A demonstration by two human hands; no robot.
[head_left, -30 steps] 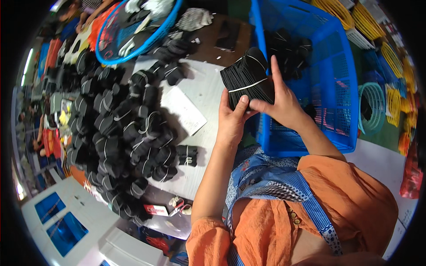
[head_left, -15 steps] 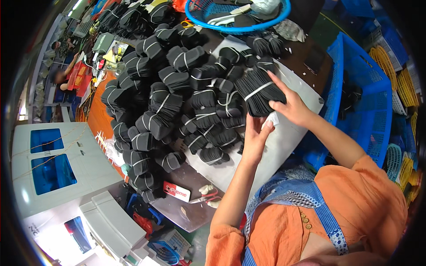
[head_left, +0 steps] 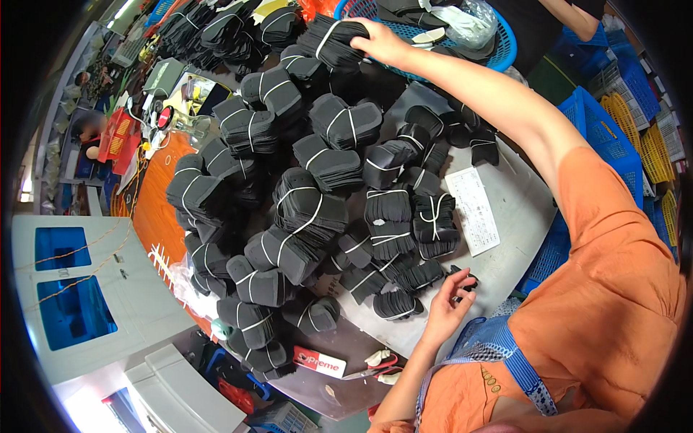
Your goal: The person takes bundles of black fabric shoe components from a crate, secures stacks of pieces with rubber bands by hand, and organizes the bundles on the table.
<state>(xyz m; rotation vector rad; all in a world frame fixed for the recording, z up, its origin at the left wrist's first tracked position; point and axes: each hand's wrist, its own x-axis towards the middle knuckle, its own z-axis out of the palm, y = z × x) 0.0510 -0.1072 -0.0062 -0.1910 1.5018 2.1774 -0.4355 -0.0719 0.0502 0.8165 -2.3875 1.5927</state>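
Note:
My right hand (head_left: 382, 45) reaches to the far side of the table. It grips a bundle of black fabric pads (head_left: 330, 43), tied with a white band, above the far stacks. My left hand (head_left: 447, 309) hovers over the near part of the pale board with its fingers apart and nothing held. A small black piece (head_left: 465, 278) lies by its fingertips, partly hidden. Many similar banded bundles (head_left: 310, 202) are heaped across the table to the left. On the board (head_left: 505, 270) lies a printed white paper slip (head_left: 473, 211).
A blue basket (head_left: 509, 43) with pads and a plastic bag stands at the far edge. Scissors (head_left: 379, 366) and a red and white rectangular item (head_left: 319, 362) lie near the front edge. Blue crates (head_left: 599, 137) stand at the right. Another person's arm (head_left: 574, 16) shows at the top right.
My right hand has carried the bundle from the board to the far stacks. My left hand has let go of it and stayed nearer me. The white slip is now uncovered.

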